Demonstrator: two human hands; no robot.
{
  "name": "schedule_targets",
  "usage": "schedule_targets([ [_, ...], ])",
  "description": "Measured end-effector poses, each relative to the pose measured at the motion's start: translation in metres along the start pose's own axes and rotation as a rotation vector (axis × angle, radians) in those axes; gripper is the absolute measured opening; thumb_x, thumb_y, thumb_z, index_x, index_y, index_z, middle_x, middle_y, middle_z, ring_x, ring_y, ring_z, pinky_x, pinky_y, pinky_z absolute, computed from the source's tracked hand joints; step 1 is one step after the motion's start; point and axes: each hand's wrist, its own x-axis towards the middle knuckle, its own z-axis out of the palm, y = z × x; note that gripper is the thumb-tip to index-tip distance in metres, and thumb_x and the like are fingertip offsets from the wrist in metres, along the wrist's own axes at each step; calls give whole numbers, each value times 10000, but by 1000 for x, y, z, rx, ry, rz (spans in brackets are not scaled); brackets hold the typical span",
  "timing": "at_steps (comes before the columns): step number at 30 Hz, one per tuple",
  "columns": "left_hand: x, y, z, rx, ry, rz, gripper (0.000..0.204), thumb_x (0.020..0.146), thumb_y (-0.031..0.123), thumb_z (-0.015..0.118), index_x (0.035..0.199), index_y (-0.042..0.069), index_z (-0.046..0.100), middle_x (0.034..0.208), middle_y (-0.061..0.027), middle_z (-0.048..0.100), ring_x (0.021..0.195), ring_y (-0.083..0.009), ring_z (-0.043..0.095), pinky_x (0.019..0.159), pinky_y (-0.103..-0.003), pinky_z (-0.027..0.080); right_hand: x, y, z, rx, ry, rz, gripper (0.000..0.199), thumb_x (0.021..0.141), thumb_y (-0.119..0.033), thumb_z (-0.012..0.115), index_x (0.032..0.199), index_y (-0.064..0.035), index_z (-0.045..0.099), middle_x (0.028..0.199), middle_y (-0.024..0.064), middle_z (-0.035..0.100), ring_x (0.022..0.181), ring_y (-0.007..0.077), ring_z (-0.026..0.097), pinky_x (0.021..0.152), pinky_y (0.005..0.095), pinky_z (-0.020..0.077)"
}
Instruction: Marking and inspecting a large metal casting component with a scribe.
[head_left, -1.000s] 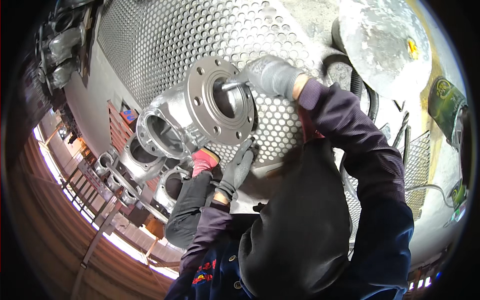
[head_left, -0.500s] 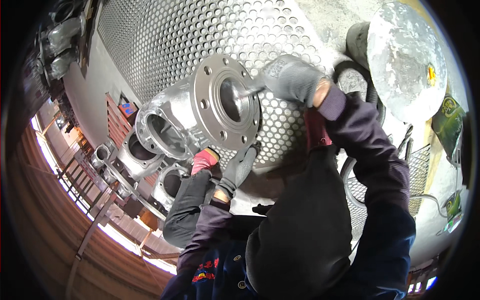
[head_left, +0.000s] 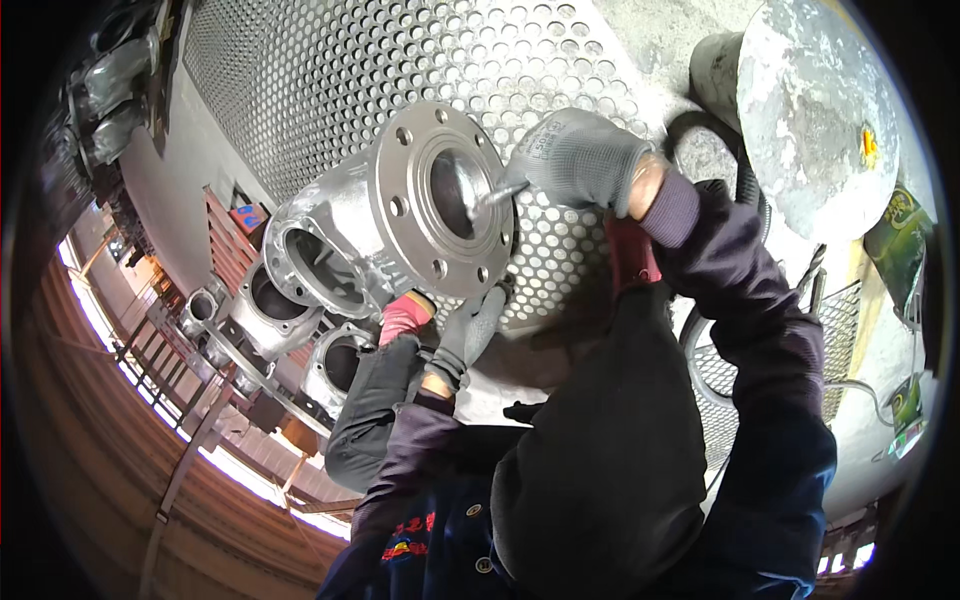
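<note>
Head view: a grey cast valve body [head_left: 400,225] with a bolt-holed round flange lies on the perforated steel table [head_left: 330,70]. The right hand [head_left: 580,160], in a grey glove, is closed around a slim metal tool [head_left: 495,192] whose tip reaches into the flange's bore. The left hand [head_left: 468,335], gloved too, fingers spread, presses against the flange's lower rim. More valve bodies [head_left: 270,300] sit beside the first, just past its far end.
</note>
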Motion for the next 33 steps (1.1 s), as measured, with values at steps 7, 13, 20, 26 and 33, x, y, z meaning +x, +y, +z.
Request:
schedule_targets([
  [7, 3, -25, -4, 117, -34, -75, 573, 933, 502, 490, 1108, -27, 625, 989, -160, 669, 941, -215, 593, 874, -340, 444, -5, 5, 3, 25, 31, -8, 316, 771, -66, 599, 1065, -146, 681, 830, 93, 665, 751, 246, 653, 687, 350, 537],
  [13, 3, 3, -1, 18, 41, 69, 391, 933, 339, 576, 1073, -22, 636, 955, -111, 671, 885, -185, 590, 826, -334, 465, -2, 0, 44, 907, 269, 27, 208, 926, -239, 575, 946, -83, 710, 712, 101, 655, 583, 196, 606, 620, 306, 506],
  [20, 2, 10, -8, -161, -29, 8, 354, 935, 188, 579, 1208, -32, 535, 1133, -140, 602, 1034, -177, 561, 911, -333, 469, 8, 0, 25, 775, 59, 30, 387, 917, -433, 549, 900, -100, 746, 661, 101, 666, 622, 164, 638, 650, 285, 506],
  [26, -5, -43, -27, -1202, -65, -346, 499, 982, 246, 480, 1377, -32, 355, 1343, -151, 469, 1195, -189, 502, 1001, -281, 437, 12, 2, 45, 295, 141, -153, 281, 892, -305, 540, 990, -99, 703, 812, 77, 685, 736, 260, 651, 677, 330, 516],
  [33, 1, -20, -25, -964, -88, -271, 499, 993, 261, 455, 1397, -10, 350, 1343, -146, 476, 1191, -189, 515, 1008, -258, 418, 11, 8, 45, 297, 19, -213, 206, 814, -120, 557, 945, -141, 714, 960, 101, 692, 895, 266, 668, 769, 345, 529],
])
